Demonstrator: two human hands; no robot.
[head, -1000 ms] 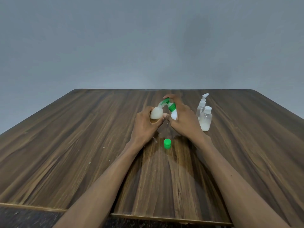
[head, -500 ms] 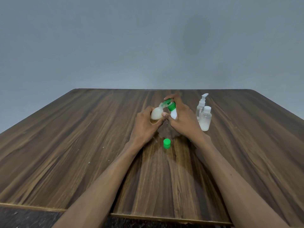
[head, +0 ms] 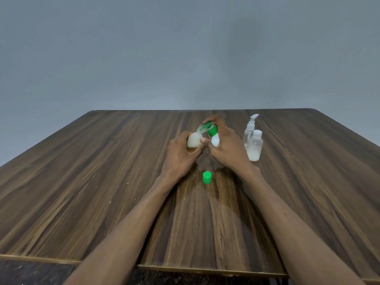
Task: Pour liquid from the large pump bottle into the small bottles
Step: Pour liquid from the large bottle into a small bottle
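Observation:
My left hand [head: 181, 155] grips a small round bottle [head: 194, 140] filled with whitish liquid, tilted with its neck toward the right. My right hand [head: 227, 148] holds the white pump bottle [head: 214, 140] by its body, a finger on its green pump head [head: 208, 127]. The green nozzle sits at the small bottle's mouth. A loose green cap [head: 207, 177] lies on the table just in front of both hands.
A clear spray bottle [head: 249, 128] and a small clear capped bottle [head: 255, 146] partly filled with white liquid stand to the right of my right hand. All sit on a dark wooden table [head: 102, 182] before a grey wall.
My right thumb has shifted slightly against the small bottle's side. Both hands and bottles stay in the same place.

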